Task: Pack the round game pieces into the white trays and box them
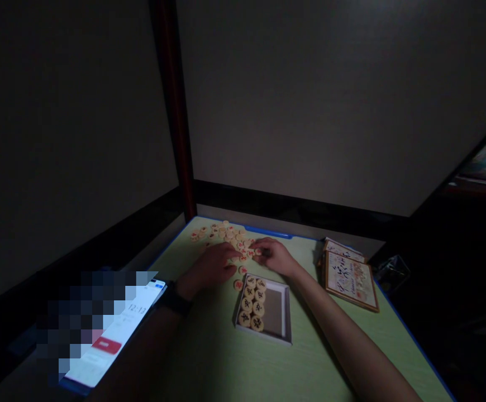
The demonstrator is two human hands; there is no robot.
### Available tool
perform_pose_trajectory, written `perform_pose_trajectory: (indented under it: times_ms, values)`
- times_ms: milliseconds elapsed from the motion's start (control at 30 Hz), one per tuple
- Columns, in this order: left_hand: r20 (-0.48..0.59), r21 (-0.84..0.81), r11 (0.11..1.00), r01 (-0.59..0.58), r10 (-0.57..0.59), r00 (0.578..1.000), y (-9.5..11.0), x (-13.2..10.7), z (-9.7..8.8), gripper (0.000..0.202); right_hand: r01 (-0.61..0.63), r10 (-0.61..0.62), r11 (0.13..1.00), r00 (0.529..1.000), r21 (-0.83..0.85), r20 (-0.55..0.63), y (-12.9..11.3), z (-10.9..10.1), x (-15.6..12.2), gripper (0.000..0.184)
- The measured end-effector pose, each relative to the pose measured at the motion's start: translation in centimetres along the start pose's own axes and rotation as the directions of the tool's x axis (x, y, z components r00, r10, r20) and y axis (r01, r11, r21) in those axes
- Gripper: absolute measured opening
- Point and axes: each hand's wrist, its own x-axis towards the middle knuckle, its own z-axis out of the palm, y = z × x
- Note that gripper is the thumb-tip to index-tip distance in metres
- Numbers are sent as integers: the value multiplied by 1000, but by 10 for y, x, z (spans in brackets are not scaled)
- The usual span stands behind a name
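Note:
Loose round xiangqi pieces (228, 233), with red or dark characters, lie scattered at the far end of the green table. My left hand (213, 264) reaches in from the left, thumb and index finger apart, its fingertips at the edge of the red-marked pieces. Opposite it, my right hand (275, 255) has its fingers bent round a red-marked xiangqi piece (258, 252). Two single red-marked pieces lie nearer me, below my hands. Closer still is a shallow open box (288, 312); dark-marked pieces fill its left half in two columns, and its right half shows bare bottom.
On the right lies a printed Chinese chess box lid (347, 279), partly over another printed item. A lit phone (121, 335) stands at the left beside my forearm. The table (310, 365) has a blue edge and meets walls at the back and left.

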Motion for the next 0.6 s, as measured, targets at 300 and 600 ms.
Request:
perform_pose_trajectory:
  times_ms: [300,600]
  values:
    - [89,-24,988,152,-149,985,-12,-3,-14,33,100,-90,994,982,-52,166,-7,-2,12,20]
    - [96,-47,973,226,-221,971,-17,-7,-19,23,63,-59,990,998,-128,31,-9,7,12,42]
